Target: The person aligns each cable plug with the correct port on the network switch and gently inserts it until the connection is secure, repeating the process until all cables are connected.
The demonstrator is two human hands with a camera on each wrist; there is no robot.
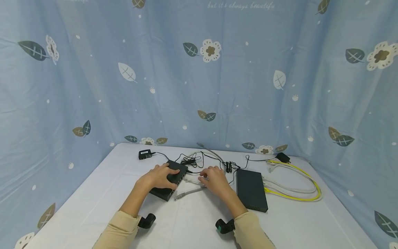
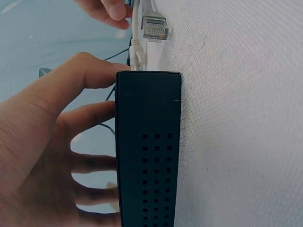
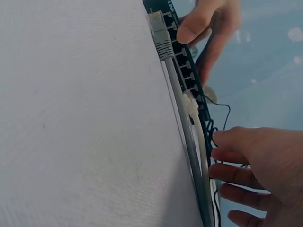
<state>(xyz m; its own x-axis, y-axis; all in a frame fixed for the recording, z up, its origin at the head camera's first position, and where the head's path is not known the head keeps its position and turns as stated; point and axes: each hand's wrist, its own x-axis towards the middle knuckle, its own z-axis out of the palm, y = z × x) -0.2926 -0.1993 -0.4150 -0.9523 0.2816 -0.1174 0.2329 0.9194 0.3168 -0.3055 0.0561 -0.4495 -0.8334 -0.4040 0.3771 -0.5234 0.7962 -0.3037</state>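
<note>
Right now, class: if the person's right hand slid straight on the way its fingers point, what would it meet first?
Probably the white cable plugged into the small black switch; the right hand points that way, though depth is unclear.

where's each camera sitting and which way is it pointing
Head: worn on the head, looking forward and down at the table; both forearms, left hand on the small switch, right hand by the grey cable.
Left wrist: looks along the left hand and switch.
Right wrist: looks along the right hand towards the ports.
All three show the switch and the cable's plug.
</note>
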